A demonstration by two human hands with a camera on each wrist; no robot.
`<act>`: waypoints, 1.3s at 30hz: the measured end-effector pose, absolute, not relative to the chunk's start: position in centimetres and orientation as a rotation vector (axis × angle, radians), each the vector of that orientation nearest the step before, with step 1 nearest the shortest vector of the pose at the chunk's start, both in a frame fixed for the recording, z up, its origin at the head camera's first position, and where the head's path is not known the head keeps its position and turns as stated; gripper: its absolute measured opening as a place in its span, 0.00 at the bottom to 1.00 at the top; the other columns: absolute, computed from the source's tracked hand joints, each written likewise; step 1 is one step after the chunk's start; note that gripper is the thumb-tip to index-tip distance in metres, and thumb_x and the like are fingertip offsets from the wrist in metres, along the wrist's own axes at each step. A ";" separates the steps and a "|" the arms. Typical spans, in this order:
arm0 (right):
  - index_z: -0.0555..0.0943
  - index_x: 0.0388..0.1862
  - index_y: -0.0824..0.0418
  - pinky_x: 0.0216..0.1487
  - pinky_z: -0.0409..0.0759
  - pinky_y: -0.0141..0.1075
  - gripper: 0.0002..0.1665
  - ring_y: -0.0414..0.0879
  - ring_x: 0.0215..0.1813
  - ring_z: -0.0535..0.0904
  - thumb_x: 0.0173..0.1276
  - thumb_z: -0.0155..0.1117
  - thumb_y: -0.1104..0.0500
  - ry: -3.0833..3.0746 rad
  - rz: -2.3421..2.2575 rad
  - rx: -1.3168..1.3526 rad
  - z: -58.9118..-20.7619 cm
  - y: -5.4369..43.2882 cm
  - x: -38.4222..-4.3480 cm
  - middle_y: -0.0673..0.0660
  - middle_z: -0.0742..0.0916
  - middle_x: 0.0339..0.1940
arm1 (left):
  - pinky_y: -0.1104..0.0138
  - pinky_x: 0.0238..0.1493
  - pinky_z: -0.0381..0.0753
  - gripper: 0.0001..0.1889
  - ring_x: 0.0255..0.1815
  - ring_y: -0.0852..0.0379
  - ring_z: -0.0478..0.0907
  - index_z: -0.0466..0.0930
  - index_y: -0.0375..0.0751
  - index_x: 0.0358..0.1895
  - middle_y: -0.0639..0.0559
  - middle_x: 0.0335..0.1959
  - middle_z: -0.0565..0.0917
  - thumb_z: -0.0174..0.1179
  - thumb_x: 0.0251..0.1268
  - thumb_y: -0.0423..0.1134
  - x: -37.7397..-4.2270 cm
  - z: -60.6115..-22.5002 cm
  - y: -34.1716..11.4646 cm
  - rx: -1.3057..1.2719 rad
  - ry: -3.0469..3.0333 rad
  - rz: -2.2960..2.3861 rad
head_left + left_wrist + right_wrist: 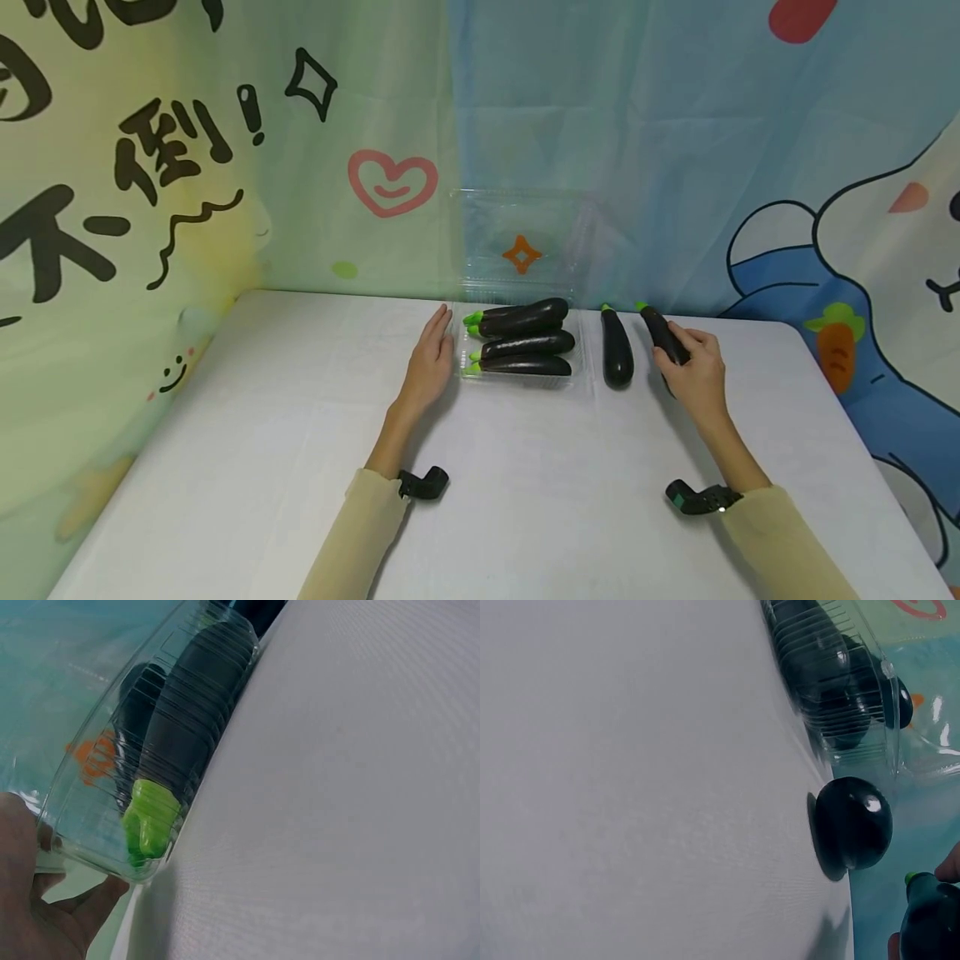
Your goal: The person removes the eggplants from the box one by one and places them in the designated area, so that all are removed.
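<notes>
With straight fingers, the left hand (pixel 431 354) lay against the left side of the clamshell container (pixel 577 360), while right of it, the right hand (pixel 696 367) gripped 1 eggplant (pixel 663 335), seemingly at pickup, calling for a steady lift.

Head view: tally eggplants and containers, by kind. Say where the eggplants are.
Eggplants: 6 visible (4 in the clear container, 1 lying on the table, 1 in the right hand)
Clear container: 1
Total: 7
</notes>
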State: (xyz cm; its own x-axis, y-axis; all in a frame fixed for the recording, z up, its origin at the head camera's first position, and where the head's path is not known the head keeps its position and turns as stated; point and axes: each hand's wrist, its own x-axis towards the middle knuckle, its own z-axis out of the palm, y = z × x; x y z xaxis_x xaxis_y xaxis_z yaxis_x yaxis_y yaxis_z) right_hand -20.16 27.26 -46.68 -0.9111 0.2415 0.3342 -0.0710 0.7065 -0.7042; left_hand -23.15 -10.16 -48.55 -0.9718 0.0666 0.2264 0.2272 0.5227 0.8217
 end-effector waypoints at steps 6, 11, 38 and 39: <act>0.71 0.67 0.69 0.53 0.67 0.53 0.33 0.65 0.58 0.68 0.60 0.59 0.63 -2.576 1.084 -0.205 -46.7 27.3 -20.4 0.74 0.70 0.59 | 0.54 0.78 0.55 0.25 0.79 0.50 0.54 0.60 0.34 0.73 0.47 0.77 0.58 0.39 0.76 0.37 -23.1 -48.5 -10.1 -0.254 -2.604 -1.422; 0.70 0.68 0.68 0.52 0.67 0.52 0.33 0.64 0.57 0.68 0.62 0.57 0.63 -2.580 1.083 -0.222 -46.9 27.5 -20.6 0.74 0.70 0.59 | 0.55 0.78 0.55 0.25 0.79 0.51 0.54 0.60 0.34 0.73 0.47 0.77 0.59 0.40 0.76 0.36 -23.1 -48.5 -10.1 -0.246 -2.604 -1.416; 0.65 0.68 0.75 0.65 0.64 0.60 0.30 0.71 0.62 0.66 0.72 0.55 0.61 -2.622 1.052 -0.185 -48.6 27.1 -22.5 0.80 0.69 0.60 | 0.56 0.78 0.55 0.26 0.79 0.51 0.54 0.60 0.36 0.73 0.49 0.78 0.58 0.38 0.76 0.39 -23.2 -48.6 -10.2 -0.249 -2.621 -1.400; 0.65 0.69 0.76 0.65 0.64 0.60 0.30 0.71 0.62 0.66 0.73 0.55 0.61 -2.631 1.056 -0.191 -48.6 27.1 -22.5 0.80 0.69 0.60 | 0.56 0.78 0.55 0.26 0.79 0.51 0.54 0.60 0.36 0.73 0.49 0.78 0.58 0.38 0.76 0.39 -23.2 -48.6 -10.2 -0.249 -2.620 -1.402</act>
